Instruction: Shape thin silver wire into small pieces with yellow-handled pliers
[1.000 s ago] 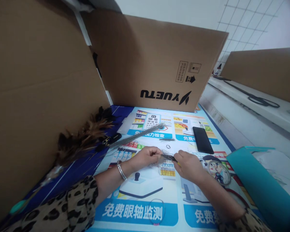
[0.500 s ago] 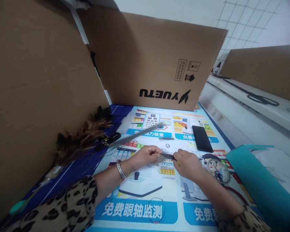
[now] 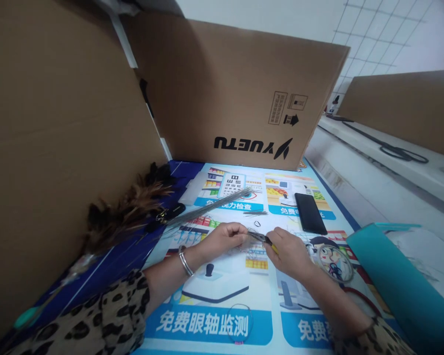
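Note:
My right hand (image 3: pixel 289 251) is closed around the yellow handle of a pair of pliers (image 3: pixel 259 237), whose dark jaws point left. The jaw tips reach the fingertips of my left hand (image 3: pixel 227 237), which pinches thin wire; the exact grip point is too small to make out. Fine loops of wire (image 3: pixel 252 252) hang under the jaws between both hands. Just beyond lies a small dark ring (image 3: pixel 257 224). A long bundle of thin grey wires (image 3: pixel 214 204) lies slantwise behind my left hand, with a short bunch of wire pieces (image 3: pixel 255 213) beside it.
A black phone (image 3: pixel 310 213) lies behind my right hand. To the right are a roll of clear tape (image 3: pixel 335 262) and a teal box (image 3: pixel 403 286). Brown feathers (image 3: pixel 129 202) lie at left. Cardboard walls (image 3: pixel 237 88) stand behind and left. Nearer me is a thin wire hoop (image 3: pixel 240 323).
The pliers have turned slightly in my right hand, and more of their yellow handle shows. The wire loops beneath the jaws have shifted. My left hand has barely moved.

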A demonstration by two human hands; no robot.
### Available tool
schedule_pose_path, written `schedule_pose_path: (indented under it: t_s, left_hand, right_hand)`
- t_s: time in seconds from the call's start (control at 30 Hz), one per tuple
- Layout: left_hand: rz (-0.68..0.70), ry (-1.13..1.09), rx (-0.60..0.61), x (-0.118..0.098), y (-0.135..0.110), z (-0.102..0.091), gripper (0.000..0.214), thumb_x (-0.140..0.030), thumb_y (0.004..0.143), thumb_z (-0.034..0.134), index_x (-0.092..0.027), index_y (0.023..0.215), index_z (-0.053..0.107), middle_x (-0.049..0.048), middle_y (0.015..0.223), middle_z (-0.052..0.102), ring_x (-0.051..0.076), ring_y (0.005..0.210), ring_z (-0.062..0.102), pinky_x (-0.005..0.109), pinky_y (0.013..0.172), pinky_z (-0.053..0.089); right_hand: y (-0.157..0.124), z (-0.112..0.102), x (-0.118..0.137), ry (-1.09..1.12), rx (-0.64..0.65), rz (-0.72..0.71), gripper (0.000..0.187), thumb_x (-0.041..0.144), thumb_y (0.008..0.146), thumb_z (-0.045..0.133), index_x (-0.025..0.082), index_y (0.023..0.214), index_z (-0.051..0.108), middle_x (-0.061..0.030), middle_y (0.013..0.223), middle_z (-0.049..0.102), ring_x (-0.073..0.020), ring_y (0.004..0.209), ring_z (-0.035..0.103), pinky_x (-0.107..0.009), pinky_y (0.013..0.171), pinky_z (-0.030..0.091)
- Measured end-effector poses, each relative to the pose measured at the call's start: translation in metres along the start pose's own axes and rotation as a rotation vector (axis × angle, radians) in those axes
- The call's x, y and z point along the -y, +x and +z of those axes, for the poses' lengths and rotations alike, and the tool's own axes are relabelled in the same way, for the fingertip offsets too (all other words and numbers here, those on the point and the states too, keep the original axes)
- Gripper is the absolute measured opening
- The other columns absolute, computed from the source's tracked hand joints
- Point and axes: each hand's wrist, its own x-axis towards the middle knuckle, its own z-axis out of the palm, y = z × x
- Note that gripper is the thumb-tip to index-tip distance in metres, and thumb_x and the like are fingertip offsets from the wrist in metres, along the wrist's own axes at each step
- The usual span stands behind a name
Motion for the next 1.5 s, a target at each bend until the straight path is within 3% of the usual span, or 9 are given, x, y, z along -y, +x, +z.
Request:
schedule_pose_path:
  t_s: [0.3,0.57,0.8,1.0,1.5]
  left_hand:
    - [0.130,0.105,-0.074,0.004,0.003,0.000,0.017,-0.027,0.077,0.055,-0.011,0.079,0.058,0.0014,0.071,0.055,0.009,0.063,0.048,0.021,0.058,0.038]
    - [0.155,0.183,-0.041,0.002,0.001,0.006,0.015,-0.025,0.078,0.051,-0.012,0.080,0.058,0.0012,0.071,0.055,0.009,0.062,0.048,0.020,0.058,0.038]
    - [0.204,0.217,0.033,-0.001,-0.002,0.011,0.015,-0.025,0.078,0.053,-0.013,0.083,0.060,0.0011,0.075,0.053,0.009,0.066,0.047,0.020,0.061,0.039]
    - [0.146,0.075,0.047,0.000,-0.001,0.011,0.027,-0.029,0.075,0.058,-0.014,0.098,0.056,0.0006,0.076,0.052,0.010,0.068,0.048,0.022,0.063,0.040]
    - [0.062,-0.105,0.074,0.005,0.001,0.006,0.030,-0.026,0.076,0.058,-0.014,0.103,0.053,0.0059,0.090,0.060,0.013,0.080,0.055,0.028,0.073,0.043]
  right_hand:
    - [0.004,0.004,-0.004,0.503,-0.131,0.151,0.016,0.029,0.082,0.042,0.020,0.089,0.054,-0.0027,0.083,0.056,-0.0155,0.078,0.051,-0.026,0.069,0.039]
    - [0.006,-0.006,0.022,1.008,-0.071,0.307,0.020,0.029,0.076,0.052,0.020,0.094,0.053,0.0016,0.075,0.053,-0.0119,0.068,0.050,-0.022,0.062,0.040]
    - [0.007,-0.005,0.031,1.087,-0.119,0.242,0.009,0.027,0.079,0.049,0.019,0.080,0.052,0.0032,0.071,0.050,-0.0100,0.066,0.045,-0.021,0.062,0.036]
    - [0.005,-0.004,0.026,1.167,-0.150,0.298,0.010,0.029,0.080,0.049,0.019,0.082,0.050,0.0034,0.072,0.047,-0.0092,0.065,0.041,-0.021,0.061,0.034]
    - [0.006,0.010,0.017,1.469,-0.215,0.459,0.016,0.034,0.079,0.053,0.020,0.084,0.049,0.0040,0.063,0.042,-0.0080,0.055,0.037,-0.022,0.052,0.029]
